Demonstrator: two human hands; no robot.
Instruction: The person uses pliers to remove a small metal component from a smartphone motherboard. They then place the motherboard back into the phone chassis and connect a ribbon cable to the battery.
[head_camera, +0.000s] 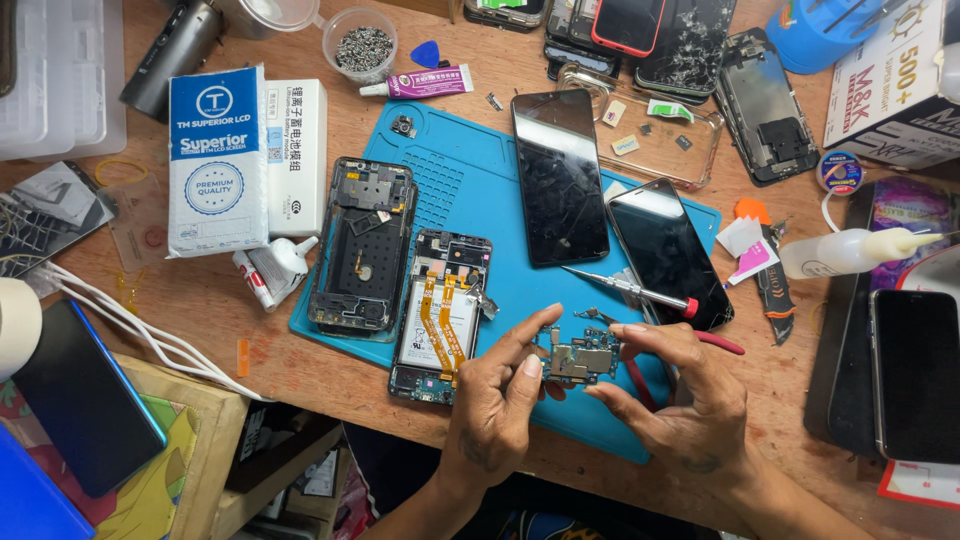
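A small phone circuit board (578, 357) sits pinched between both hands above the blue work mat (470, 190). The left hand (497, 400) has its fingers clamped on the board's left edge; the right hand (680, 400) grips the right edge. Just left lies an opened phone with battery (440, 315). A screwdriver (628, 288) rests on a dark phone (668, 252) behind, all on the wooden table (780, 350).

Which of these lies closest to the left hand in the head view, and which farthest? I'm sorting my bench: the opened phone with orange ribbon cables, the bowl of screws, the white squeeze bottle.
From the left hand:
1. Opened phone with orange ribbon cables, just to its upper left on the blue mat.
2. Bowl of screws, far up near the table's back edge.
3. White squeeze bottle, far right, off the mat.
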